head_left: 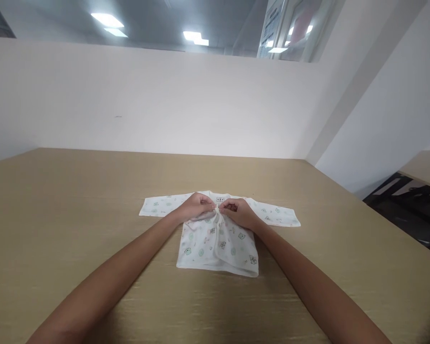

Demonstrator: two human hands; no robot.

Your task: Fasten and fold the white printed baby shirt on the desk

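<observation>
A small white baby shirt (232, 246) with green and dark animal prints lies front up, its sleeves stretched out to both sides. At the top of its front opening, just under the neckline label, my left hand (197, 206) pinches the edge of the cloth. My right hand (239, 213) pinches the opposite edge, its fingertips almost meeting those of the left. The cloth is gathered and slightly raised between them. Below the hands the front edges run down to the hem, lying loosely together. Whatever fastening sits between the fingertips is too small to make out.
The shirt rests on a wide wooden table (93, 191). A white wall (172, 105) rises behind its far edge, with a glass pane (157, 24) above. Beyond the right edge stands a dark-framed piece of furniture (404, 205).
</observation>
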